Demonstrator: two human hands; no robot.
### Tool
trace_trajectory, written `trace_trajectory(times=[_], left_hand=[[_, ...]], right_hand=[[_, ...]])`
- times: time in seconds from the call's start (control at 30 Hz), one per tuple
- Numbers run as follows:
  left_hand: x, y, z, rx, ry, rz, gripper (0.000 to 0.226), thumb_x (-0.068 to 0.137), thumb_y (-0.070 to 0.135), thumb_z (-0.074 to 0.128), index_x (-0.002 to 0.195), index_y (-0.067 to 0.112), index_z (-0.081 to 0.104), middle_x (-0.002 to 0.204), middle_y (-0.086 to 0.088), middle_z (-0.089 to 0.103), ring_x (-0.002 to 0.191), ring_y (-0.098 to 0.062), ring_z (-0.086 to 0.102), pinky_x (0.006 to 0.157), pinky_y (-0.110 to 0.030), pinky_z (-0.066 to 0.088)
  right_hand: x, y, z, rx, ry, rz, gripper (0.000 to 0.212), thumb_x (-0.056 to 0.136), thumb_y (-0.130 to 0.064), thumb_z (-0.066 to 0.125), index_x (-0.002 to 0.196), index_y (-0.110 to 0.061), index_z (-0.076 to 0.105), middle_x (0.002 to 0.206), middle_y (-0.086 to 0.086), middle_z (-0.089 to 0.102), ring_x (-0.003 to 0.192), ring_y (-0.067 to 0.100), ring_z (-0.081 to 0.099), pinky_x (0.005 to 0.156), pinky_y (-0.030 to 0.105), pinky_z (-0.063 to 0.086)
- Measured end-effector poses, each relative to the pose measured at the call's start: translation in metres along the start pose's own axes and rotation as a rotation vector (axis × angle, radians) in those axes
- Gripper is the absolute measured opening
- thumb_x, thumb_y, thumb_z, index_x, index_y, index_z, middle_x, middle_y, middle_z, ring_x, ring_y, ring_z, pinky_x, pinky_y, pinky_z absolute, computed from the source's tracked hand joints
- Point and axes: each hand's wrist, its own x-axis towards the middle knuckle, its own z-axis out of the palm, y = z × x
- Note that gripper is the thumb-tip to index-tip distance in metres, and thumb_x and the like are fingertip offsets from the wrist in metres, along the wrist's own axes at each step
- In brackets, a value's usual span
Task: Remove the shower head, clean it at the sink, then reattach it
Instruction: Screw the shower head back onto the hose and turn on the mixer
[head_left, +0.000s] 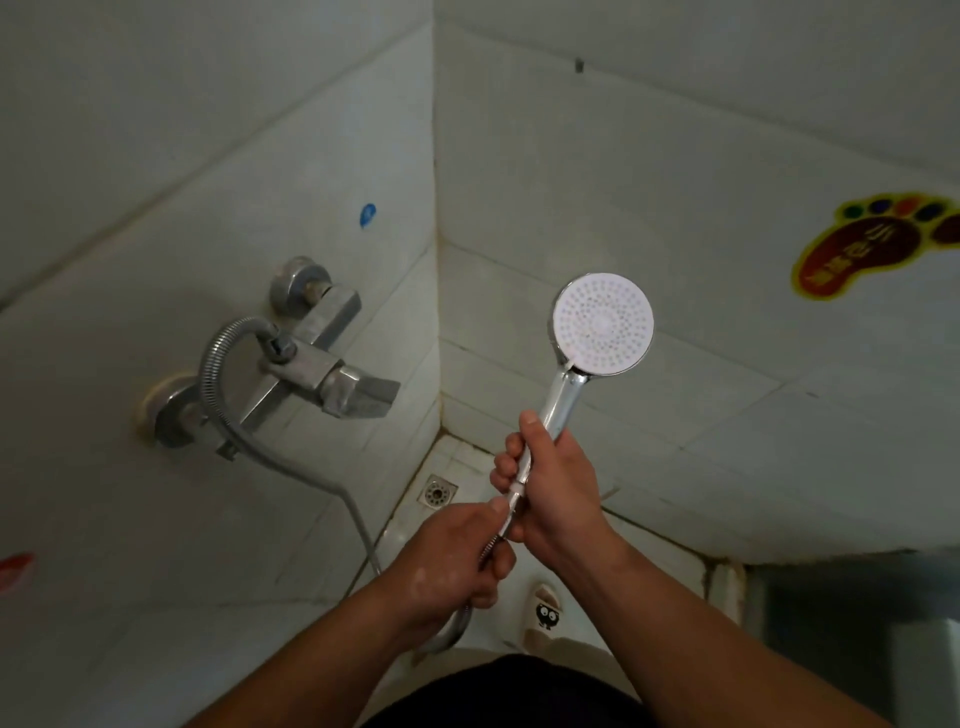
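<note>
Chrome head (602, 325): held up in the far corner, right of the tap. Its white spray face is turned toward us, and its handle (558, 400) slants down and left into the two grips.
Right grip (553, 483): fingers and thumb are curled round the lower handle, clamped on it.
Left grip (454, 556): just below and left of the right one, touching it. Thumb and fingers pinch the hose end at the nut (511, 496) under the handle.
Nut: it sits against the handle's foot; I cannot tell whether it is threaded tight or loose.
Hose (213, 379): ribbed metal. It arches out of the tap's top, runs down the left wall, swings nearer and comes up through the left grip.
Tap (317, 358): dull metal mixer on the left wall, on two round wall plates, with its lever pointing right.
Drain (437, 491): square grate in the floor at the corner, just left of the grips.
Slipper (543, 613): pale with a black cartoon face, on the floor beneath the grips.
Foot sticker (862, 244): yellow and red, on the right wall.
Blue sticker (368, 214): small, on the left wall above the tap.
Walls (675, 182): white tile with dark grout, meeting behind the head.
</note>
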Motion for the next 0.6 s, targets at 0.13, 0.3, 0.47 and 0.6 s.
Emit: trace_trajectory(times=[0.13,0.3,0.47,0.6], left_hand=[[0.004,0.003,-0.002,-0.033,-0.007,0.032,0.038,0.107,0.030,0.045,0.089,0.002,0.065,0.063,-0.009,0.056,0.044,-0.013,0.037,0.050,-0.027,0.034],[0.013,0.003,0.008,0.115,0.133,0.118,0.041,0.107,0.031,0.046,0.088,0.003,0.069,0.066,-0.007,0.065,0.051,-0.016,0.052,0.055,-0.031,0.042],[0.020,0.006,0.019,0.289,0.287,0.203,0.026,0.102,0.025,0.059,0.085,0.005,0.063,0.069,-0.009,0.074,0.058,-0.024,0.071,0.060,-0.036,0.055],[0.026,0.012,0.021,0.244,0.305,0.200,0.027,0.100,0.026,0.063,0.081,0.006,0.062,0.067,-0.011,0.073,0.055,-0.024,0.068,0.058,-0.034,0.052]], right_hand=[[0.002,-0.002,-0.001,-0.059,-0.019,-0.040,0.025,0.103,-0.027,0.055,0.084,-0.012,0.048,0.059,0.003,0.055,0.050,0.015,0.049,0.048,0.029,0.042],[0.010,-0.005,0.000,-0.186,0.040,-0.125,0.028,0.104,-0.026,0.053,0.080,-0.011,0.054,0.058,0.002,0.060,0.054,0.018,0.055,0.052,0.032,0.045],[0.022,-0.008,0.003,-0.199,0.111,-0.171,0.025,0.104,-0.024,0.052,0.086,-0.007,0.056,0.058,0.000,0.062,0.061,0.020,0.063,0.064,0.036,0.054],[0.028,-0.011,0.003,-0.166,0.093,-0.160,0.027,0.104,-0.026,0.053,0.103,0.000,0.056,0.076,0.010,0.069,0.071,0.023,0.073,0.064,0.032,0.058]])
